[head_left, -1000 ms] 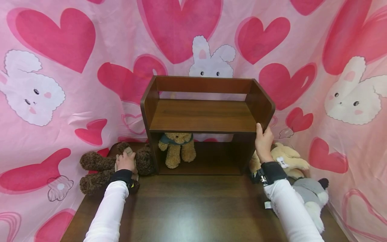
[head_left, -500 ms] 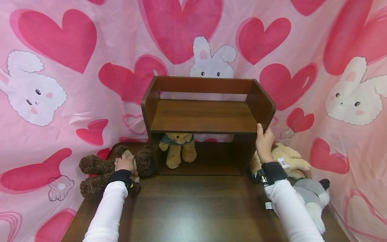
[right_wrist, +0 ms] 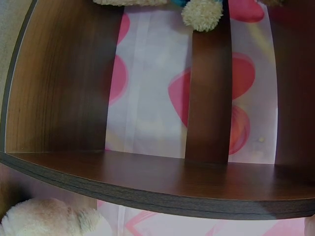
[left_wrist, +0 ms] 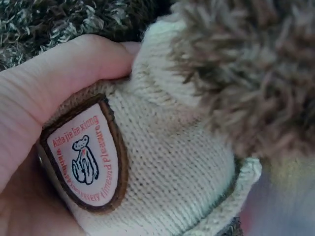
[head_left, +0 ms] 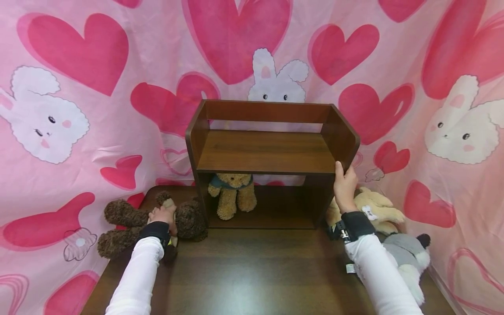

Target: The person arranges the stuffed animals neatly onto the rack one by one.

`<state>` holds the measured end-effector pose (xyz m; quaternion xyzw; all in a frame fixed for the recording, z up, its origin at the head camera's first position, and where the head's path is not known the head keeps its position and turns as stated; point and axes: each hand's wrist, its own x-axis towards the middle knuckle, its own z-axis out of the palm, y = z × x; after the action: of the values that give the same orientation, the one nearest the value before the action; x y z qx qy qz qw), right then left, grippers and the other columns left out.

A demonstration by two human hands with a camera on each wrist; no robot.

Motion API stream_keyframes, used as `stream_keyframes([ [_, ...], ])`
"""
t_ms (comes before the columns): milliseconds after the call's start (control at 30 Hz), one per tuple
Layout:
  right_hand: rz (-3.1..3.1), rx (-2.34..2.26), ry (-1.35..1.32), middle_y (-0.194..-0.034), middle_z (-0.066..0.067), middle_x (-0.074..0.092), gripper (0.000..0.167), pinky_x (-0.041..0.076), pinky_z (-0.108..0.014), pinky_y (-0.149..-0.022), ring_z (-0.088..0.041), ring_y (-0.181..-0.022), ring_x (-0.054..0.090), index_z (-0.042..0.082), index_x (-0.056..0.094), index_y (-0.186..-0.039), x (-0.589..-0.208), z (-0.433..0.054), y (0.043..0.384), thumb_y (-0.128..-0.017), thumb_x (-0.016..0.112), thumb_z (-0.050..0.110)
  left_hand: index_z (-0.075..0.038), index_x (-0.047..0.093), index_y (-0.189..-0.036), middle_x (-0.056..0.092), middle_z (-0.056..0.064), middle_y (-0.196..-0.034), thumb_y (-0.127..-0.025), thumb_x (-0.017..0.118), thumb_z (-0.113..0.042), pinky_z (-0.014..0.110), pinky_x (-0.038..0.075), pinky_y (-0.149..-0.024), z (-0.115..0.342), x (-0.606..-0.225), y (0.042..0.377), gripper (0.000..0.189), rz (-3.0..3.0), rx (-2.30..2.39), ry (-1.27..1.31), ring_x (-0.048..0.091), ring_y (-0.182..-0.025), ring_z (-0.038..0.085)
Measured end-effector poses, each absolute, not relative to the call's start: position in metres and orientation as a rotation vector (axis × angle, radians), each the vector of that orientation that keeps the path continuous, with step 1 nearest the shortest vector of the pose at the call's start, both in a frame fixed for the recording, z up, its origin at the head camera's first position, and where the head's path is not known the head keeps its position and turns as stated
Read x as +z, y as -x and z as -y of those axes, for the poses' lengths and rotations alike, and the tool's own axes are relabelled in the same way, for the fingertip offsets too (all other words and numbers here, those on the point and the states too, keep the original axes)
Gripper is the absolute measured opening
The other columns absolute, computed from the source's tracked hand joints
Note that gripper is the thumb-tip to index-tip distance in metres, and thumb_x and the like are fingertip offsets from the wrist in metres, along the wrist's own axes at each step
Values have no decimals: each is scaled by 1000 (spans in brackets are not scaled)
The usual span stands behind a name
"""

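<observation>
A dark brown teddy bear (head_left: 191,218) in a beige knitted sweater (left_wrist: 172,162) lies on its side left of the small wooden shelf (head_left: 265,151), head toward the shelf. My left hand (head_left: 162,215) grips its body; in the left wrist view, thumb and fingers hold the sweater beside a shield-shaped patch (left_wrist: 86,155). With the thumb at its front edge, my right hand (head_left: 344,188) holds the shelf's right side panel at the middle board. A light brown teddy bear (head_left: 236,199) in a blue top sits in the lower compartment at the left, its head partly hidden by the board above.
Right of the shelf, a cream plush dog (head_left: 376,205) with a bone-shaped tag lies partly behind my right wrist. A grey and white plush toy (head_left: 405,253) is nearer, beside my forearm. Pink heart-and-rabbit cloth (head_left: 157,52) surrounds the brown table (head_left: 252,271).
My left hand and the dark brown bear have shifted slightly nearer to me, and the bear has turned a little, its lower leg moving left. My right hand keeps its place on the shelf.
</observation>
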<state>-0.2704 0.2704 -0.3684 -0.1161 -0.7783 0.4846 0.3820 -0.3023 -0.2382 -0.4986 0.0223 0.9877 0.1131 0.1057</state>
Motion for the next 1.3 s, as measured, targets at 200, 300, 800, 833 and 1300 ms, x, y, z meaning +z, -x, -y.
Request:
stream_keyframes([
  [200,1993,1235,286,-97,-28,56,35,35,-46,-83,-35,-90,47,-9,54,-102,-369,-272,271,-94,48,24,1,51,-120,42,39,-111,-46,83,-10,66,27,-79,241,-492,292,81,-2942,405,-170,37,-101,57],
  [300,1996,1230,288,-97,-29,56,35,35,-46,-83,-36,-90,48,-9,54,-102,-369,-272,271,-94,48,24,2,50,-122,41,39,-112,-46,83,-8,65,27,-80,244,-490,289,84,-2941,406,-225,37,-102,56],
  [800,1998,1250,283,-96,-26,56,35,35,-43,-81,-31,-89,47,-8,54,-104,-371,-274,269,-95,47,26,-2,51,-122,47,35,-115,-49,88,-11,63,32,-82,249,-475,284,82,-2775,252,-420,44,-106,51],
  [833,1999,1250,285,-95,-26,56,36,35,-43,-80,-31,-89,47,-8,54,-104,-371,-274,268,-95,47,26,-1,52,-122,46,36,-117,-50,88,-11,64,31,-83,249,-474,283,82,-2767,253,-431,43,-107,52],
  [1300,2000,1230,291,-99,-29,56,37,35,-45,-83,-34,-91,48,-11,54,-104,-373,-275,268,-95,46,24,-1,61,-103,57,9,-90,-48,86,-1,35,47,-68,246,-471,264,60,-2668,485,-838,53,-82,22],
])
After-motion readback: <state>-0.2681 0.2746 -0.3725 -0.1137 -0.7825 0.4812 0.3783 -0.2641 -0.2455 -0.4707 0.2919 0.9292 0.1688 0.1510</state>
